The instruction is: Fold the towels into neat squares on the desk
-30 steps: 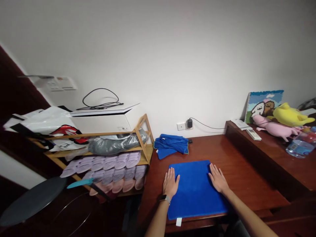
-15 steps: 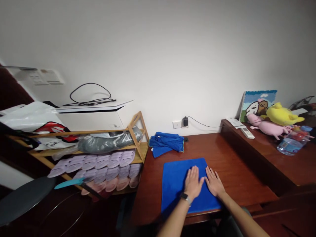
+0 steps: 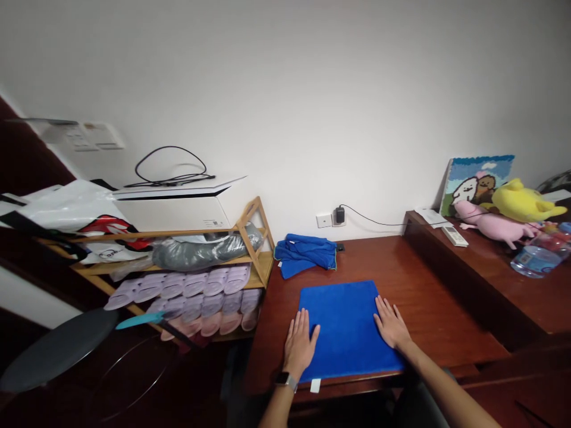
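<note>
Well, from where I stand, a blue cloth (image 3: 345, 333) lies spread flat on the glossy reddish-brown counter (image 3: 446, 297), its white tag (image 3: 315, 385) poking past the front edge. The left hand (image 3: 301, 345), with a watch (image 3: 285, 378) on its wrist, rests at the cloth's left edge; the right hand (image 3: 392, 326) rests at its right edge. Each grip is released, palm down with the fingers stretched out, nothing clasped.

Behind the cloth, near the wall (image 3: 312, 107), sits a crumpled pile of blue cloth (image 3: 306, 252). A black adapter (image 3: 339, 214) is plugged in above the counter, its thin wire trailing right.

Over on the right, a raised ledge (image 3: 526, 303) carries a white remote (image 3: 455, 236), a pink plush toy (image 3: 491, 229), a yellow one (image 3: 526, 202), a clear bottle (image 3: 535, 260) and a colourful dog picture (image 3: 477, 181) leaning on the wall.

To the left stands a wooden rack (image 3: 263, 267) with a white box (image 3: 178, 214) on top, a black cable (image 3: 172, 179) looped over it, a plastic-wrapped grey bundle (image 3: 200, 252) beneath, and rows of lilac slippers (image 3: 194, 285) and pink slippers (image 3: 212, 324) lower down.
</note>
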Motion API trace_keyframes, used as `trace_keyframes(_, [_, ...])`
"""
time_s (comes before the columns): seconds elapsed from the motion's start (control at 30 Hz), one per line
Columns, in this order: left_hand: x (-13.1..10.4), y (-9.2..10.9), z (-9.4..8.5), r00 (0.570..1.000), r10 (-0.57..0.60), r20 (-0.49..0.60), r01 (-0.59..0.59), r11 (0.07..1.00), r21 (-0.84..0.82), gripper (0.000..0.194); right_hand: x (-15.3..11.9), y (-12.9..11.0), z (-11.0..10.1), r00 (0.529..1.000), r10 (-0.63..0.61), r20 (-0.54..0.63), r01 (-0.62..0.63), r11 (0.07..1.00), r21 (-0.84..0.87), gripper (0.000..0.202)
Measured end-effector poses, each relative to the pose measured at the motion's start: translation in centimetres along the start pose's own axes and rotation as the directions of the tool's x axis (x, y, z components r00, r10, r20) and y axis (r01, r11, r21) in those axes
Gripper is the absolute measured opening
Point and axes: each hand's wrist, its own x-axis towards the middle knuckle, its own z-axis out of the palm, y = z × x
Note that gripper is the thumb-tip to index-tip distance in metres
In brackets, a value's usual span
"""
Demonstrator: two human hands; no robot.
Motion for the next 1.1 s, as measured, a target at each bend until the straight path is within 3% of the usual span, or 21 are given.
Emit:
trace_keyframes(0.13, [-0.6,-0.3,-0.1,1.000,-0.025,0.002,0.025,1.000,-0.007,0.076,0.0,-0.2,-1.2,0.999,0.000,0.034,0.001,1.000,-0.028,0.069])
trace_keyframes(0.23, [-0.6,0.2,0.0,0.999,-0.032,-0.010,0.032,0.999,-0.012,0.077,-1.3,-0.3,-1.5,1.000,0.011,-0.015,-0.011,1.000,-0.025,0.069])
trace_keyframes(0.33, [-0.6,0.0,-0.1,0.999,-0.019,-0.046,0.019,1.000,-0.004,0.075,-3.7,-0.1,-0.7,0.997,-0.020,-0.079,0.020,1.000,-0.002,0.069])
trace_keyframes(0.47, [-0.3,1.0,-1.1,0.998,0.023,-0.059,-0.022,1.000,0.021,0.073,-5.8,0.0,0.7,0.999,-0.027,-0.037,0.028,0.999,0.021,0.067])
trace_keyframes(0.57, [0.5,5.4,-1.7,0.992,0.127,-0.013,-0.127,0.992,-0.026,0.072,-6.0,-0.2,0.8,0.999,-0.010,-0.035,0.011,1.000,0.021,0.066])
trace_keyframes(0.73, [1.5,17.1,-0.2,0.925,0.370,0.092,-0.342,0.912,-0.226,0.071,-5.9,-0.1,0.5,0.999,-0.029,-0.029,0.030,0.999,0.012,0.064])
trace_keyframes(0.83, [1.4,20.9,1.3,0.900,0.415,0.135,-0.369,0.889,-0.270,0.070,-6.0,0.1,0.6,0.998,-0.056,-0.005,0.056,0.998,0.003,0.063])
trace_keyframes(0.87, [1.3,20.9,1.6,0.904,0.406,0.136,-0.361,0.893,-0.270,0.070,-6.0,0.2,0.6,0.998,-0.058,-0.002,0.058,0.998,0.002,0.064])
trace_keyframes(0.93, [0.9,19.1,1.8,0.925,0.362,0.115,-0.325,0.911,-0.254,0.071,-6.0,0.1,0.5,0.999,-0.050,-0.006,0.050,0.999,0.008,0.065])
trace_keyframes(1.0, [0.3,15.1,1.5,0.954,0.286,0.092,-0.263,0.943,-0.203,0.072,-6.1,0.0,0.4,0.999,-0.034,-0.017,0.035,0.999,0.015,0.067])
trace_keyframes(1.1, [-1.0,7.5,0.1,0.990,0.117,0.076,-0.112,0.991,-0.072,0.074,-6.2,-0.2,0.4,0.999,-0.024,-0.039,0.025,0.999,0.022,0.068])
